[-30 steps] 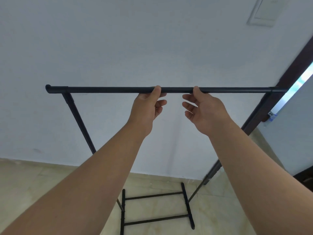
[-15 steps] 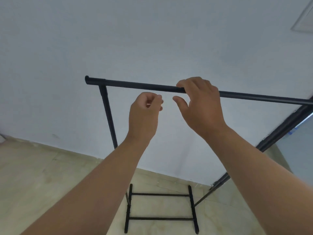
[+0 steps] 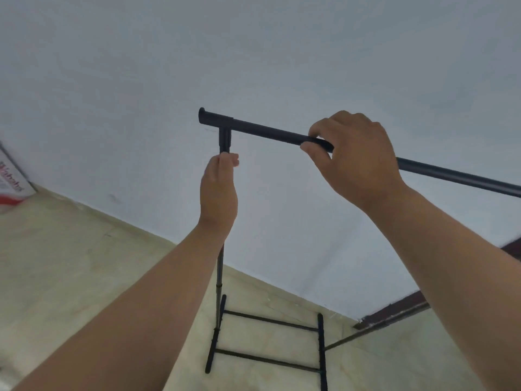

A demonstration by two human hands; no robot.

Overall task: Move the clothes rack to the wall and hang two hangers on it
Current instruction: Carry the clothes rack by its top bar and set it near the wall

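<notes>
The clothes rack (image 3: 270, 132) stands close to the pale wall (image 3: 253, 52), its black top bar running from a capped end near the middle of the view down and away to the right edge. Below that capped end the rack's left upright (image 3: 225, 141) drops straight to the floor frame (image 3: 267, 342), whose two cross-rungs lie on the tiled floor (image 3: 70, 263) just in front of the wall's foot.

The left hand (image 3: 218, 190) is closed around the left upright just under the T-joint, fingers wrapped and thumb side up, so it is holding the post. The right hand (image 3: 355, 156) sits over the top bar to the right of the joint, fingers curled over it and thumb beneath, holding the bar. Both hands are therefore on the rack's left end, and the bar's long axis stretches away from them to the right, roughly along the wall.

Any final nudge toward the wall would likely pivot about this gripped end, with the far end trailing out of view. No hangers are visible. A red and white box (image 3: 11, 182) leans against the wall well to the left of the rack.
</notes>
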